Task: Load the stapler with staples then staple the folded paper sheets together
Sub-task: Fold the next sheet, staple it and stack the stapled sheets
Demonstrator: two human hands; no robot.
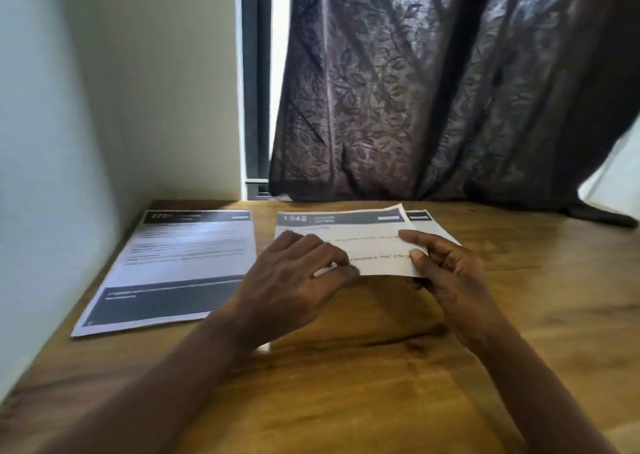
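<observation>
On the wooden table [346, 401] both forearms reach forward to the folded sheet [346, 239], which lies a little past the middle of the table. The right hand [450, 273] pinches its right edge, with the thumb on top and the other fingers below. The left hand [291, 280] has bent fingers on the near left part of the fold; the thumb is hidden, so I cannot tell if it grips or only presses. The under layer shows at the far right corner, so the halves are not exactly aligned. I judge the step in hand is the folding, an early one. The flat sheet [180, 263] lies just beside, to the left, not yet folded. No stapler or staples are in view. The next move probably calls for pressing the crease sharp and then taking the flat sheet. Behind the table hangs a dark curtain [433, 90].
</observation>
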